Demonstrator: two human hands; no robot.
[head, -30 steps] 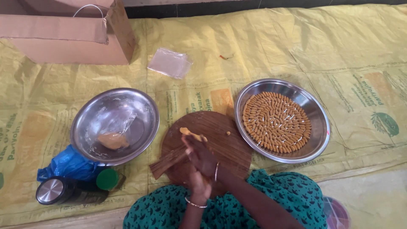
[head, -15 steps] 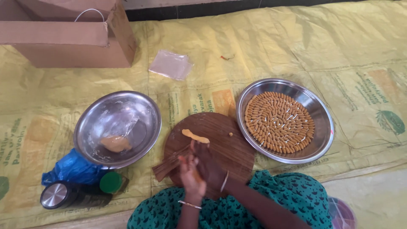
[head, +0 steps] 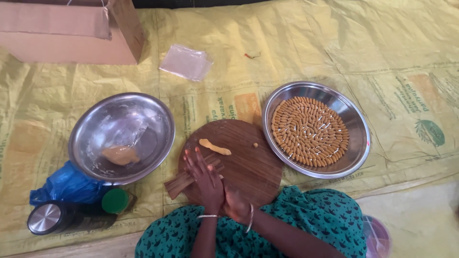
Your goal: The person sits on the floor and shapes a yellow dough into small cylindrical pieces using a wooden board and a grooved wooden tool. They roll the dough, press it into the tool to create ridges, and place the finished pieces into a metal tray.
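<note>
Both hands pulled back from dough roll (head: 214, 146) toward board's (head: 248, 167) near edge. L hand (head: 205, 177) flat, fingers spread, over R hand (head: 235, 203); R fingers hidden. Roll lies mid-board, untouched.

A second ago my hands were up by the dough strip (head: 214, 146) in the middle of the round wooden board (head: 248, 167). Now I have drawn my left hand (head: 206, 177) and right hand (head: 235, 204) back to the near edge, palms together, the strip lying alone, well apart.
</note>
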